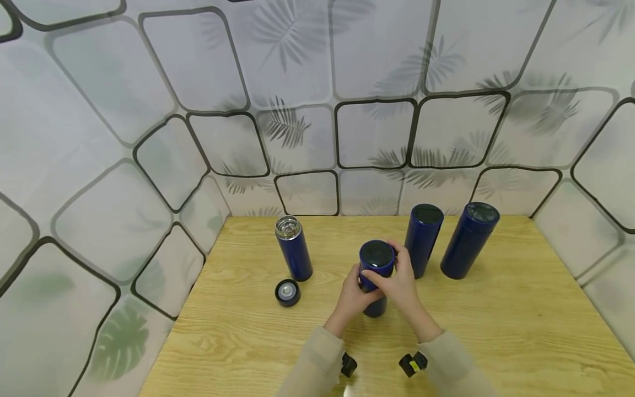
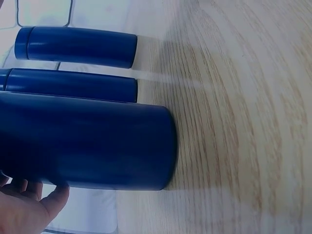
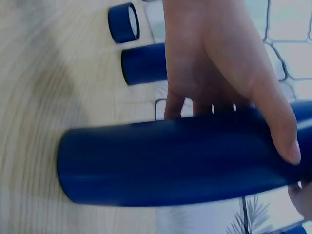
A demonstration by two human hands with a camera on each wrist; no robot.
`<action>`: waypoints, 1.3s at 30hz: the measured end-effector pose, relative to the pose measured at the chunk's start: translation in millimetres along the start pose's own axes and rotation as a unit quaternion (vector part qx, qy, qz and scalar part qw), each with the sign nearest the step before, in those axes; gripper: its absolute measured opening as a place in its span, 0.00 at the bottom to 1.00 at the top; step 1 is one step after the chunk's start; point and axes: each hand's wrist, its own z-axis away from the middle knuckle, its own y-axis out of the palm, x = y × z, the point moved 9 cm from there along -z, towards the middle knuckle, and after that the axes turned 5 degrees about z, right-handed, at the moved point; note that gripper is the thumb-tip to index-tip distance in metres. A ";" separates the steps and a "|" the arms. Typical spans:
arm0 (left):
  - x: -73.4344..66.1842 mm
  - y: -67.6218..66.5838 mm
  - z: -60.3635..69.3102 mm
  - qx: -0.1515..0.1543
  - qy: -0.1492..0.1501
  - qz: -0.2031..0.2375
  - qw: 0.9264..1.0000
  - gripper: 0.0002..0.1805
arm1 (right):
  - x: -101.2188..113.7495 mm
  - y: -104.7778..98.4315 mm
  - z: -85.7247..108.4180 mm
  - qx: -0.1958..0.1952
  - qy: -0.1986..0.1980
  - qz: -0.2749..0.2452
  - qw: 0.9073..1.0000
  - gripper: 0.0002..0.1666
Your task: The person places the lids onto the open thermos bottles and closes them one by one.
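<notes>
A dark blue bottle (image 1: 375, 306) with a black-topped lid (image 1: 377, 254) stands upright on the table between both hands. From its left side the left hand (image 1: 354, 298) grips the body, its thumb (image 3: 285, 131) lying across the front in the right wrist view. Higher up, the right hand (image 1: 401, 280) holds the bottle close below the lid's top, thumb in front and fingers round the right side. The left wrist view shows the bottle's smooth lower body (image 2: 97, 141), with part of the left hand (image 2: 29, 209) beneath it in the picture.
At the left stands a blue bottle (image 1: 296, 256) with an uncovered steel mouth; its loose cap (image 1: 288, 293) lies in front, inner side up. Two lidded blue bottles, one nearer (image 1: 421, 242) and one farther right (image 1: 466, 245), stand by the right hand. A patterned wall covering (image 1: 374, 135) rises behind the table.
</notes>
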 end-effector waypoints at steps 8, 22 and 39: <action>-1.9 1.8 1.3 0.014 -0.034 0.031 0.999 0.32 | 13.2 -2.4 -7.5 0.160 -0.130 -0.094 0.974 0.42; -2.3 1.6 1.6 0.015 -0.027 0.018 0.999 0.32 | 14.4 -6.0 -5.1 0.060 -0.041 -0.012 0.997 0.46; -0.4 2.2 0.7 0.012 -0.031 0.025 0.999 0.31 | 1.5 -3.3 -7.2 0.078 -0.114 -0.041 0.990 0.39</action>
